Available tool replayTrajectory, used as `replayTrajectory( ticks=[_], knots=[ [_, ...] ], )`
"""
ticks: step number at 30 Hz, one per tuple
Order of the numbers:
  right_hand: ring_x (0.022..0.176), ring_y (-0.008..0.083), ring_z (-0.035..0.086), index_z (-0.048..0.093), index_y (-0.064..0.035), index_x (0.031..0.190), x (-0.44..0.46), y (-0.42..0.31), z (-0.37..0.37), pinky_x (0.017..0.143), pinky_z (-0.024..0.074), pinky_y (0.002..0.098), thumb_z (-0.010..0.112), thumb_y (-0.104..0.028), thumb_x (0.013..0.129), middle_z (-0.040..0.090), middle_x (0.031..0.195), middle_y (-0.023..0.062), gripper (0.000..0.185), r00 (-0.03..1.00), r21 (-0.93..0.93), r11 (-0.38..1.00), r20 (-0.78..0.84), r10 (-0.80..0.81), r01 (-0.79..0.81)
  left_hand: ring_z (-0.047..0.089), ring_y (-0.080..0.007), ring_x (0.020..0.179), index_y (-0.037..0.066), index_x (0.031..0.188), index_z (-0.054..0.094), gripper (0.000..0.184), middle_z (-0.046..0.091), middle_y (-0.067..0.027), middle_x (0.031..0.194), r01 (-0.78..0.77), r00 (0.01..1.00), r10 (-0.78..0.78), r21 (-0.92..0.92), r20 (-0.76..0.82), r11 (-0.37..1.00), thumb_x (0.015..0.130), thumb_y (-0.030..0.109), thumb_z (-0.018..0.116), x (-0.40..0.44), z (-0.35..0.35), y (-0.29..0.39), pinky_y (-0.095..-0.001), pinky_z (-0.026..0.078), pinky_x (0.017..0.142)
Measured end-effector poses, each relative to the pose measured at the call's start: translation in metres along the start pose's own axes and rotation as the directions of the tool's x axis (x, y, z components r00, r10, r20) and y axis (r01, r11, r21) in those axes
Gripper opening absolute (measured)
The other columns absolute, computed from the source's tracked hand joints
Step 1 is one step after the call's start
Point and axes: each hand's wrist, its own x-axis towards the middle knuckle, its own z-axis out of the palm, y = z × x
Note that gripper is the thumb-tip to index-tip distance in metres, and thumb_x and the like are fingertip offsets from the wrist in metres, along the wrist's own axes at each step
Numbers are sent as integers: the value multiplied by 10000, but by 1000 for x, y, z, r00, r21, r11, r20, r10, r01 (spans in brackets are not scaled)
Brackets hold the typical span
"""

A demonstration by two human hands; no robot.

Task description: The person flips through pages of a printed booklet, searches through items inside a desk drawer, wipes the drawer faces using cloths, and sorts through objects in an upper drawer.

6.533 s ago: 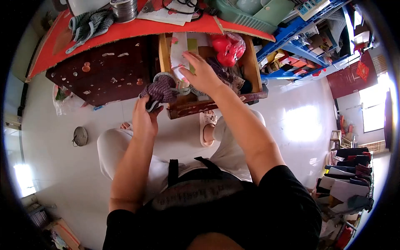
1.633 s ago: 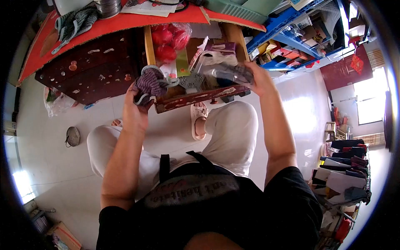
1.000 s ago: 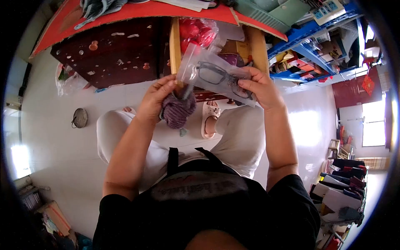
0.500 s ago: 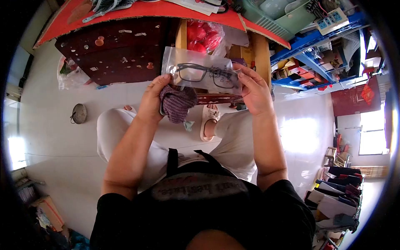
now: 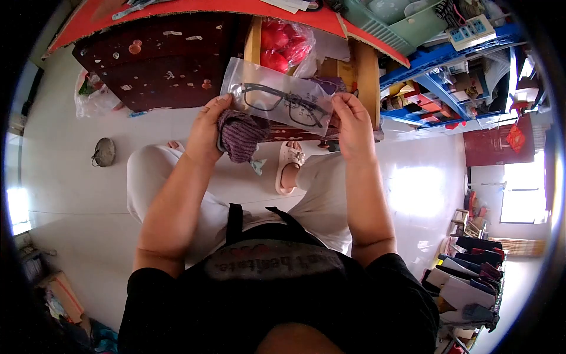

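A clear plastic bag (image 5: 242,74) with dark-framed eyeglasses (image 5: 262,97) inside is stretched between my hands, above an open drawer. My left hand (image 5: 207,130) pinches its left end and also has a bunched purple knitted cloth (image 5: 242,137) tucked in its fingers, hanging below the bag. At the right end, my right hand (image 5: 352,125) is closed on the bag's edge between thumb and fingers. Dark printing shows on the bag over the glasses. A small pale green scrap (image 5: 257,167) dangles under the knitted cloth.
The open drawer (image 5: 368,82) holds red items in a plastic bag (image 5: 286,44). Left of it stands a dark red cabinet (image 5: 153,65) under a red tabletop (image 5: 194,10). A blue shelf (image 5: 424,76) with boxes is at right. A round dish (image 5: 104,152) lies on the floor.
The bag has tilted, its right end now lower, and the glasses in it slant down to the right. Both hands have shifted slightly left and up in view, still gripping it.
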Motion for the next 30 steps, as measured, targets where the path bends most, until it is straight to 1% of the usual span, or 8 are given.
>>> replayTrajectory(
  ticks=[7, 10, 12, 14, 16, 18, 27, 30],
  knots=[
    [556, 55, 411, 520, -41, 859, 0, 9, 2, 504, 338, 178, 471, -114, 848, 530, 708, -5, 88, 993, 49, 999, -119, 7, -1, 585, -165, 675, 30, 813, 554, 128, 590, -73, 764, 10, 1000, -10, -18, -18, 1000, 826, 146, 502, 2, 1, -2, -279, 494, 624],
    [578, 63, 443, 506, -41, 874, -2, 12, 1, 532, 375, 185, 455, -113, 856, 551, 751, 14, 90, 995, 81, 996, -96, -20, 28, 582, -162, 665, 24, 813, 554, 140, 590, -72, 760, 6, 999, -7, -28, -37, 1000, 826, 155, 507, 4, -4, -2, -276, 493, 623],
    [596, 71, 460, 493, -43, 892, -2, 13, 3, 558, 395, 195, 444, -114, 861, 559, 784, 30, 91, 989, 65, 995, -136, -62, 72, 576, -147, 692, 0, 909, 556, 187, 588, -72, 794, 126, 986, -138, 131, 94, 983, 826, 163, 513, -3, -3, 3, -263, 487, 645],
    [615, 79, 477, 480, -46, 909, -4, 13, 8, 584, 415, 205, 433, -114, 867, 567, 817, 46, 93, 979, 47, 992, -173, -105, 115, 574, -140, 720, -8, 964, 545, 228, 587, -77, 829, 96, 985, -121, 188, 126, 977, 827, 171, 517, -13, 9, -1, -254, 482, 665],
    [663, 40, 377, 465, -51, 902, -11, 13, 17, 604, 335, 168, 438, -119, 875, 438, 759, -38, 78, 981, 145, 978, -142, -130, 151, 571, -132, 749, -16, 1020, 533, 275, 586, -82, 864, 63, 984, -100, 240, 147, 969, 827, 179, 520, -16, 16, -5, -245, 476, 686],
    [665, 38, 376, 456, -55, 908, -13, 22, 24, 601, 339, 170, 430, -117, 878, 436, 759, -38, 73, 981, 141, 976, -125, -146, 164, 575, -186, 820, -18, 1097, 471, 370, 582, -122, 929, 48, 976, -106, 289, 188, 956, 827, 233, 503, -16, 13, -7, -284, 463, 761],
    [686, 46, 416, 447, -63, 920, -35, 25, 50, 627, 369, 179, 410, -96, 881, 448, 775, -18, 63, 989, 118, 982, -52, -142, 147, 594, -154, 738, -25, 952, 547, 210, 598, -92, 867, 156, 966, -180, 135, 188, 979, 820, 137, 526, -16, 15, -12, -255, 490, 685],
    [738, 67, 470, 445, -54, 930, -38, 16, 56, 664, 398, 201, 387, -60, 873, 469, 805, 7, 82, 999, 309, 951, 21, -39, 31, 595, -152, 729, -28, 951, 552, 195, 600, -87, 861, 150, 976, -161, 82, 150, 985, 818, 111, 523, -15, 14, -13, -257, 496, 674]
  ],
)
